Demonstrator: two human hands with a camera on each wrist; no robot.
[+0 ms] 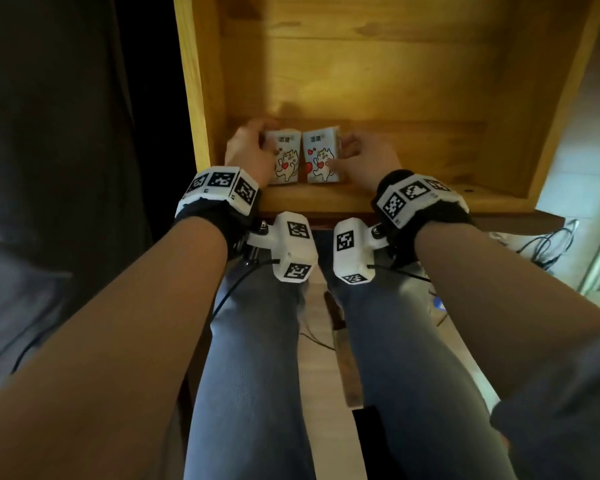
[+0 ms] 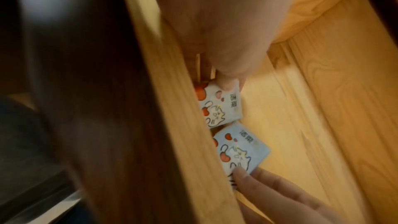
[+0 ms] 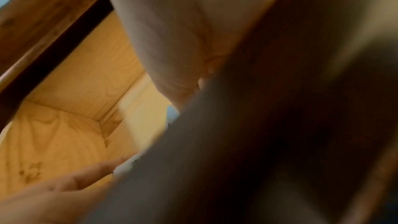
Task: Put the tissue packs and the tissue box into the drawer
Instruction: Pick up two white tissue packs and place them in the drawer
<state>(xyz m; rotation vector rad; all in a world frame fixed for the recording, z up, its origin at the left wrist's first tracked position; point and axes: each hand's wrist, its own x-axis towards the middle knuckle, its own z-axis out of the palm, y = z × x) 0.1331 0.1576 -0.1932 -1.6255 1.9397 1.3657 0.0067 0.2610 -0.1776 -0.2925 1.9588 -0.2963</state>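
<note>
While both arms reach into the open wooden drawer [image 1: 378, 98], two tissue packs lie side by side on its floor near the front left corner, just apart from each other. The left hand [image 1: 248, 150] grasps the left pack [image 1: 284, 157], its thumb [image 2: 226, 81] pressing on the pack's printed face and its fingers curled over the far edge. The right hand [image 1: 368, 157] holds the right pack [image 1: 321, 155], thumb [image 2: 241, 175] on the face and fingers along the outer side. Both packs show a cartoon cat with red hearts. The right wrist view is blurred and mostly blocked. Below the drawer are the person's legs in grey trousers [image 1: 253, 358].
</note>
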